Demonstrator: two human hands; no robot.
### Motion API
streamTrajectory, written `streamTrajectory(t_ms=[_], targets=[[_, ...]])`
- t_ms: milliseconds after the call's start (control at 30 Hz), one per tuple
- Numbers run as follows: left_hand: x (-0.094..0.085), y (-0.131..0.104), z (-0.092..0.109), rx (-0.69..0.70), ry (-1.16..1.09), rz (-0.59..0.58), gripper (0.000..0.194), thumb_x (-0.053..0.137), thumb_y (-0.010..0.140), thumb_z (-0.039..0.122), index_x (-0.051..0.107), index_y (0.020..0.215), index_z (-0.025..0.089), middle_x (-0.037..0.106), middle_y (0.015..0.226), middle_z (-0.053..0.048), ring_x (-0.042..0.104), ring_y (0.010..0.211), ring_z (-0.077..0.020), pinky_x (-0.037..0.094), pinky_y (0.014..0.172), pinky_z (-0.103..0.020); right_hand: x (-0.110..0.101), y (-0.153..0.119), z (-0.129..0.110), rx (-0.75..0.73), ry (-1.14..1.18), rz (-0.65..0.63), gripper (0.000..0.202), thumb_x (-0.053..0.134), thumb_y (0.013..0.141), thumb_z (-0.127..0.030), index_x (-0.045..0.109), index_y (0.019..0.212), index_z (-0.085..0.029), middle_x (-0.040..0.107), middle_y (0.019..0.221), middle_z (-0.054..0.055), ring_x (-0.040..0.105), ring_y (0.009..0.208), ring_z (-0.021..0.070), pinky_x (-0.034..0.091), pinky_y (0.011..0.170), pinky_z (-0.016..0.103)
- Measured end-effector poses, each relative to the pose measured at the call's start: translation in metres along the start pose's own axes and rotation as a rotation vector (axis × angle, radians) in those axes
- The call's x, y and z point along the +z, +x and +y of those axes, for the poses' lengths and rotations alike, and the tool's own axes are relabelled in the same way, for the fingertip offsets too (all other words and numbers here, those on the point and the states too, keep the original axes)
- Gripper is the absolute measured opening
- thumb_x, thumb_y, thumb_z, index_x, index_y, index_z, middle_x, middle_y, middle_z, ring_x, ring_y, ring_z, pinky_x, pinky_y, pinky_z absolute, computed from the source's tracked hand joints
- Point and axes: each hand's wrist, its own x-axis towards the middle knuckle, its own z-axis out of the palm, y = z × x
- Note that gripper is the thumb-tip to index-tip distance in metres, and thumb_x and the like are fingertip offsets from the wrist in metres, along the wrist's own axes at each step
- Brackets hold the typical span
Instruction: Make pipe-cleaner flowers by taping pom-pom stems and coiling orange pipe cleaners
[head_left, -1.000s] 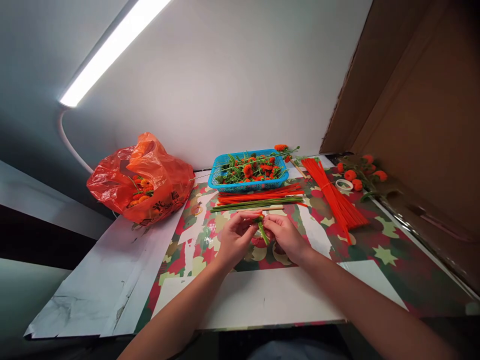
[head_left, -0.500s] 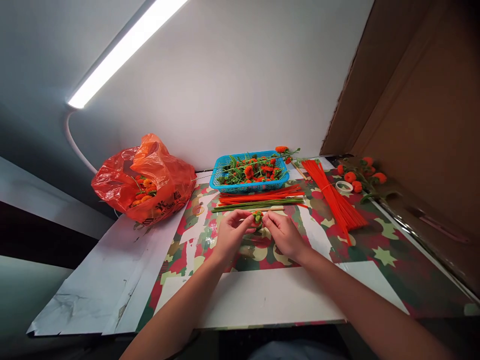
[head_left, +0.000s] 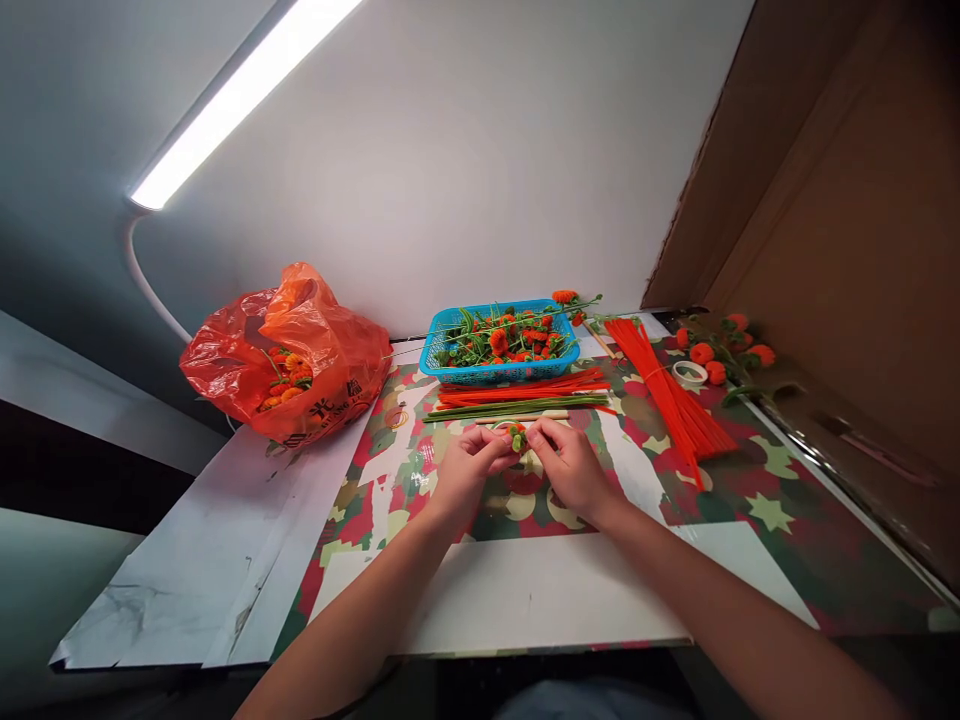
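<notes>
Between my fingertips is a small green and orange flower piece (head_left: 517,438), held above the patterned table cover. My left hand (head_left: 469,465) pinches it from the left. From the right, my right hand (head_left: 570,465) grips it with thumb and forefinger. Just beyond my hands lie green stems (head_left: 517,408) and orange-red strips (head_left: 525,388). Behind them stands a blue basket (head_left: 499,375) full of orange flowers with green stems.
An orange-red plastic bag (head_left: 322,340) holding flowers sits at the left. On the right are a tied bundle of orange-red strips (head_left: 667,400), a tape roll (head_left: 689,373) and more orange flowers (head_left: 716,355). A lit lamp (head_left: 240,100) hangs at upper left.
The small flower piece has turned a little between my fingers, showing more orange. Both hands stay in nearly the same place, and the view has shifted slightly.
</notes>
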Motion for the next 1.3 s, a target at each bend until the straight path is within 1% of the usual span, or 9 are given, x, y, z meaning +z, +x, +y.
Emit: streamTrajectory(t_ms=[100,200,433,700,833,933,1100,1200,1300], targets=[[0.000,0.002,-0.002,0.001,-0.113,0.016,0.022,0.078,0.062,0.029,0.062,0.061,0.014,0.066,0.077,-0.003,0.063,0.075,-0.0134,0.054,0.073,-0.025,0.003,-0.002,-0.002,0.031,0.018,0.025,0.019,0.048,0.088,-0.032,0.055,0.075,-0.019,0.056,0.069,0.000,0.050,0.064,0.0136,0.038,0.059,0.024],[-0.001,0.002,-0.005,0.081,-0.089,0.019,0.021,0.077,0.065,0.030,0.063,0.062,0.015,0.069,0.087,-0.005,0.064,0.081,-0.0148,0.053,0.076,-0.027,0.007,-0.004,-0.003,0.013,-0.029,0.040,0.013,0.052,0.086,-0.029,0.058,0.081,-0.019,0.060,0.072,0.001,0.052,0.066,0.0148,0.039,0.061,0.025],[0.006,-0.002,-0.010,0.253,0.055,0.050,0.022,0.078,0.064,0.032,0.064,0.060,0.015,0.068,0.095,-0.006,0.063,0.087,-0.0185,0.050,0.081,-0.032,0.013,-0.004,-0.002,0.016,-0.073,0.103,0.029,0.045,0.090,-0.030,0.040,0.063,-0.021,0.048,0.061,-0.001,0.042,0.058,0.0138,0.029,0.054,0.026],[0.010,-0.002,-0.018,0.349,0.097,0.060,0.018,0.075,0.069,0.029,0.064,0.062,0.016,0.066,0.094,-0.006,0.063,0.090,-0.0187,0.049,0.080,-0.030,0.026,-0.004,0.005,0.255,0.397,0.112,0.032,0.053,0.081,-0.044,0.042,0.060,-0.021,0.037,0.054,-0.005,0.035,0.050,0.0108,0.030,0.047,0.024],[0.011,-0.002,-0.019,0.374,0.124,0.048,0.018,0.073,0.070,0.029,0.063,0.063,0.016,0.067,0.095,-0.007,0.063,0.091,-0.0189,0.050,0.080,-0.030,0.029,-0.003,0.010,0.308,0.504,0.128,0.031,0.056,0.077,-0.045,0.044,0.063,-0.021,0.039,0.054,-0.006,0.035,0.049,0.0103,0.030,0.045,0.024],[0.008,-0.002,-0.013,0.360,0.142,0.043,0.023,0.073,0.070,0.034,0.061,0.063,0.016,0.067,0.094,-0.007,0.064,0.085,-0.0182,0.051,0.076,-0.029,0.022,-0.002,0.006,0.192,0.385,0.081,0.030,0.052,0.082,-0.041,0.042,0.062,-0.021,0.040,0.056,-0.005,0.036,0.052,0.0106,0.031,0.048,0.024],[0.000,-0.003,0.002,0.384,0.247,0.035,0.018,0.069,0.075,0.035,0.066,0.079,0.017,0.069,0.090,-0.005,0.063,0.074,-0.0151,0.053,0.068,-0.027,0.000,0.002,0.000,-0.170,-0.149,-0.028,0.026,0.043,0.086,-0.021,0.039,0.060,-0.020,0.045,0.059,-0.002,0.041,0.059,0.0125,0.030,0.059,0.027],[-0.001,-0.005,0.007,0.417,0.358,0.032,0.015,0.071,0.073,0.031,0.069,0.077,0.016,0.069,0.080,-0.005,0.064,0.071,-0.0156,0.052,0.065,-0.025,-0.007,0.007,0.004,-0.350,-0.421,-0.074,0.023,0.042,0.087,-0.016,0.046,0.065,-0.019,0.052,0.065,0.000,0.045,0.066,0.0141,0.029,0.067,0.029],[-0.001,-0.006,0.007,0.435,0.383,0.068,0.013,0.073,0.071,0.029,0.069,0.073,0.016,0.070,0.081,-0.005,0.064,0.072,-0.0164,0.052,0.065,-0.026,-0.009,0.010,0.009,-0.467,-0.619,-0.094,0.021,0.042,0.090,-0.017,0.052,0.072,-0.018,0.057,0.071,0.002,0.046,0.070,0.0156,0.026,0.069,0.031]])
